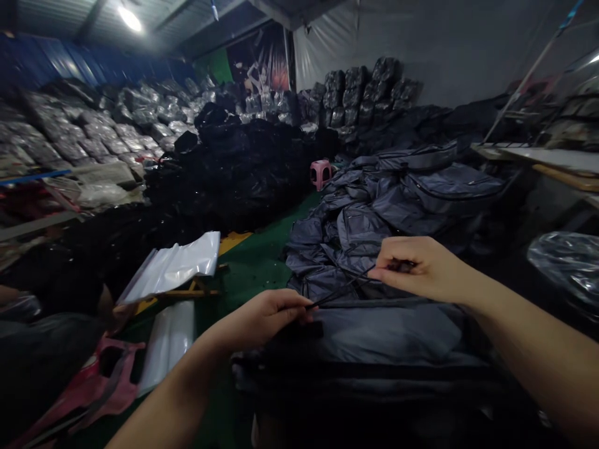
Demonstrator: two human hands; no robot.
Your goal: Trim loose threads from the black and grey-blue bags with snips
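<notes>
A thin black cord or strap [344,289] stretches between my two hands, above the top edge of a dark grey fabric bag [393,330]. My left hand [274,315] is closed, pinching the cord's lower end by the bag's left side. Higher and to the right, my right hand [414,268] is curled shut on the other end. The bag lies in front of me with a dark band along its near side; its lower part fades into shadow. Just beyond my hands is a heap of similar dark grey bags [360,224].
White plastic sheets [178,265] rest on a wooden stand at left, near a red plastic stool [110,374]. A pink stool [321,174] stands farther back on the green floor [266,259]. Black bundles [243,168] pile up at left; a table [556,157] is at right.
</notes>
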